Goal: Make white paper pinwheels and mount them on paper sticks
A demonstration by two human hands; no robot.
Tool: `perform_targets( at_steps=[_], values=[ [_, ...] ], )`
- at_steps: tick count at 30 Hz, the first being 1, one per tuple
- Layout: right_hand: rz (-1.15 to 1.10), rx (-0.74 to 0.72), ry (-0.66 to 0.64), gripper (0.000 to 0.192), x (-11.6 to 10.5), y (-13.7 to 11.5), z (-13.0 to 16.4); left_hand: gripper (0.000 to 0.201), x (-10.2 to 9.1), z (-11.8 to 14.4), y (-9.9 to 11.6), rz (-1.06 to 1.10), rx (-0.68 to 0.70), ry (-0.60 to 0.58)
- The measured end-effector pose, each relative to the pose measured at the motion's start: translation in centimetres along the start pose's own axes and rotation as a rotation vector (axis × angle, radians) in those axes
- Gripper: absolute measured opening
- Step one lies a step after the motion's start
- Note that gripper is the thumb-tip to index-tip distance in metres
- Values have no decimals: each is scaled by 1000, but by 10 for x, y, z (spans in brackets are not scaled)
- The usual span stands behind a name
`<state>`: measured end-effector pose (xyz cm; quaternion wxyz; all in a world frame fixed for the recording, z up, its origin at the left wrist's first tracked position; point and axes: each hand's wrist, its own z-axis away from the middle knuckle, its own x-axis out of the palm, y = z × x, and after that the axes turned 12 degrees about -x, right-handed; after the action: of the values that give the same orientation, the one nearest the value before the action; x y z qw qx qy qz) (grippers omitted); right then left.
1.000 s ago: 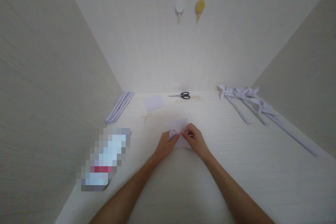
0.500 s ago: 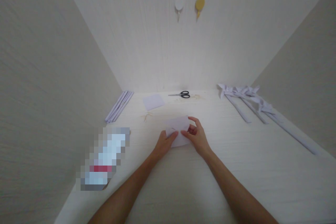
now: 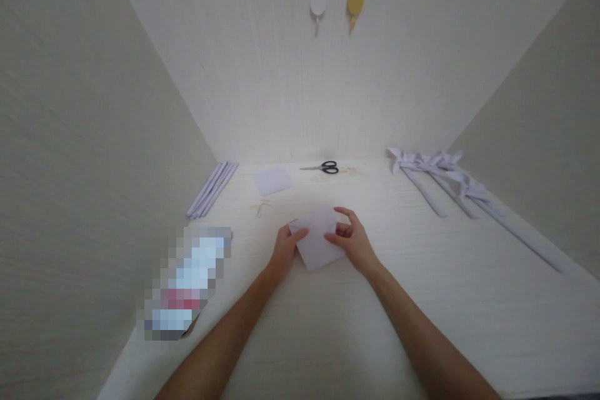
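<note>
Two sheets of paper are seen on the tabletop: one paper square mid-table and a second sheet farther back. The near one, pale and flat, is pinched at its edges by the left hand and right hand, fingers seemingly half-curled. One pair of scissors lies beyond.
</note>
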<state>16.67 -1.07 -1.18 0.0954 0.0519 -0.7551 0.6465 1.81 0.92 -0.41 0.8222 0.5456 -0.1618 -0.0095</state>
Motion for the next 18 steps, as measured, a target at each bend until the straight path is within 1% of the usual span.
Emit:
perform_targets(
  at_steps=[3, 5, 8, 10, 11, 13, 16, 18],
  values=[
    [22, 36, -125, 73, -5, -5, 1, 26, -5, 3, 6, -22, -36, -35],
    [33, 56, -205, 75, -9, -7, 1, 27, -11, 4, 11, -80, -100, -114],
    [43, 61, -284, 78, -11, -9, 2, 26, -20, 5, 15, -280, -186, -282],
    [45, 46, -307, 79, -12, -8, 1, 27, -24, 4, 17, -453, -171, -338],
    [49, 34, -312, 79, -12, -8, 2, 27, -24, 4, 17, -523, -147, -338],
    [62, 9, -313, 78, -11, -7, 2, 26, -23, 4, 16, -606, -103, -292],
    [75, -10, -308, 75, -9, -6, 3, 24, -18, 5, 12, -657, -67, -185],
    [67, -9, -295, 73, -7, -6, 3, 21, -16, 5, 9, -657, -54, -146]
  ],
)
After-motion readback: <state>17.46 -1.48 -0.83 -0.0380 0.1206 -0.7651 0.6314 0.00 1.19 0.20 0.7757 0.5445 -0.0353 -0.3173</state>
